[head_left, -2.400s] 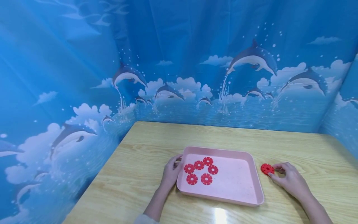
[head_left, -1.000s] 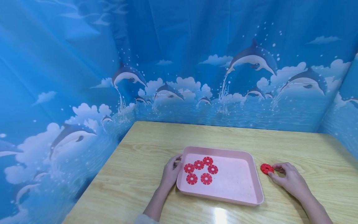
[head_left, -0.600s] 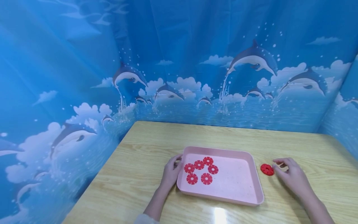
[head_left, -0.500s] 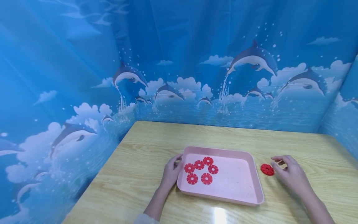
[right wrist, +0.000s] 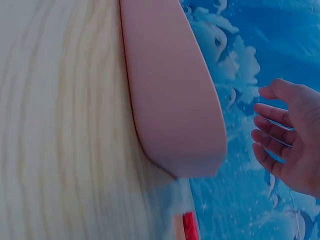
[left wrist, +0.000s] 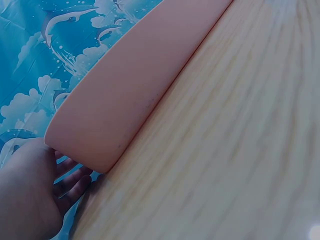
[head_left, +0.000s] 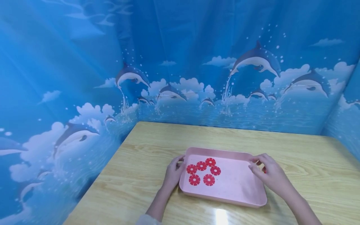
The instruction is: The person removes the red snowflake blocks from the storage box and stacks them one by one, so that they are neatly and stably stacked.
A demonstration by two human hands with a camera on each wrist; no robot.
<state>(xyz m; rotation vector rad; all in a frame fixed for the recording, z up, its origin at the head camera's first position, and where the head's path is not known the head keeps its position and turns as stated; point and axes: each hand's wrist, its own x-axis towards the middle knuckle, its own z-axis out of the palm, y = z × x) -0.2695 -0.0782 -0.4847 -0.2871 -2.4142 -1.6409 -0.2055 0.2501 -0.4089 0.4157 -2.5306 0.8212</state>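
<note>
A pink tray [head_left: 236,184] lies on the table with several red notched discs, such as this one [head_left: 209,180], flat in its left half. My left hand [head_left: 172,173] rests against the tray's left end wall; in the left wrist view its relaxed fingers [left wrist: 70,182] lie along the outside of the wall. My right hand [head_left: 271,173] hovers over the tray's right rim, fingers loosely bent and nothing between them. Beyond that hand, mostly hidden, a red disc [head_left: 264,169] lies on the table; a red bit of it [right wrist: 190,226] shows low in the right wrist view.
The wooden table [head_left: 135,175] reaches back to a blue curtain [head_left: 180,37] printed with dolphins and clouds. Its left edge drops off beside the left forearm. A bright light reflection [head_left: 221,215] falls in front of the tray.
My right hand has let go of the loose red disc and moved left, over the tray's right rim. The disc stays on the table. My left hand stays put.
</note>
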